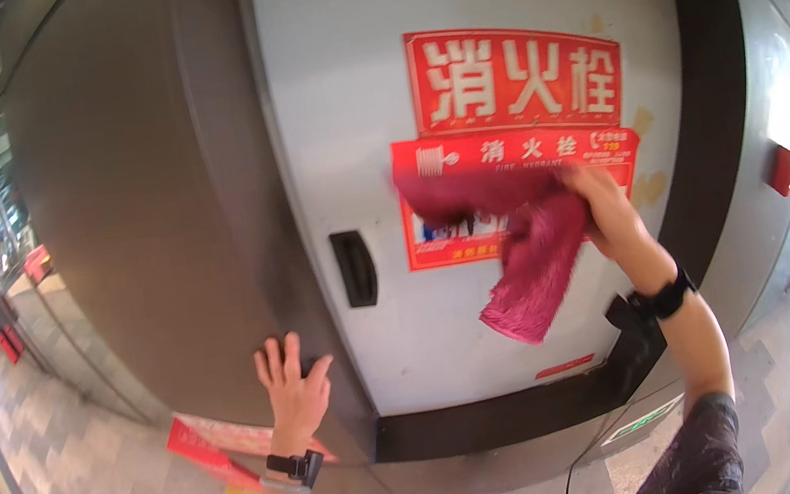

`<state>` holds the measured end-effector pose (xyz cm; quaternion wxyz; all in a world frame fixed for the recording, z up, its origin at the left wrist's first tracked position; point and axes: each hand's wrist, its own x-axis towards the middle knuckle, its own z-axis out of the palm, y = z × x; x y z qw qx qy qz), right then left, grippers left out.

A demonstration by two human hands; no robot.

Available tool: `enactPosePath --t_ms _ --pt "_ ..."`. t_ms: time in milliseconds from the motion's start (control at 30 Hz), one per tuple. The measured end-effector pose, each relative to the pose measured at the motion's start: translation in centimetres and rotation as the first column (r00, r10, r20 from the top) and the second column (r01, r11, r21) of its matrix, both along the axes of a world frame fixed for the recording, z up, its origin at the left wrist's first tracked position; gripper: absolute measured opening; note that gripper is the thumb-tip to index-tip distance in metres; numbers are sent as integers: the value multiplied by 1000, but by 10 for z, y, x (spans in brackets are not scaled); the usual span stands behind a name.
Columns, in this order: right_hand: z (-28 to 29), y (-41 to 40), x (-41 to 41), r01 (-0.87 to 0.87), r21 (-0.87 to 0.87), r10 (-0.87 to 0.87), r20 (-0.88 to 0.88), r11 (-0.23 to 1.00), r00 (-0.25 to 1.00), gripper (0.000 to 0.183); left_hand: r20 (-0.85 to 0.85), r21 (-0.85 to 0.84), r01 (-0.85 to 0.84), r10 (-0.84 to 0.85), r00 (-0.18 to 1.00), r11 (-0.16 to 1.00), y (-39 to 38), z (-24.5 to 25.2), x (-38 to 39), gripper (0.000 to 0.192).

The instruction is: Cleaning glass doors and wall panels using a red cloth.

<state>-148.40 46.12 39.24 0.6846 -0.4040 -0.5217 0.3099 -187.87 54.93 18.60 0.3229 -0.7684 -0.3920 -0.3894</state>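
Observation:
My right hand (605, 206) grips a magenta plush cloth (544, 256), blurred by motion, in front of the white door of a fire hydrant cabinet (364, 137). The cloth covers part of a red instruction sticker (421, 160); whether it presses on the surface cannot be told. Above the sticker is a red hydrant sign (515, 78) with large white characters. My left hand (293, 386) rests with spread fingers against the brown panel (135, 230) left of the door, holding nothing. A black recessed handle (356, 269) sits in the door between my hands.
A dark frame (706, 89) surrounds the door. Below my left hand stands a red and white box-like object (212, 455). A thin cable (570, 476) hangs at the bottom, near a green-and-white floor-level sign (642, 418). A red box (781, 170) is on the right wall. Tiled floor (87, 480) spreads on both sides.

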Motion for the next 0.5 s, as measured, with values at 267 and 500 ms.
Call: enactPosePath --t_ms 267,500 --pt "209 139 -171 -575 446 434 383 685 815 61 -182 -404 -159 91 979 901 -129 -73 -61 52" --pt "166 204 -289 59 808 -160 44 586 986 59 28 -677 -373 528 849 635 -271 -139 -130 45"
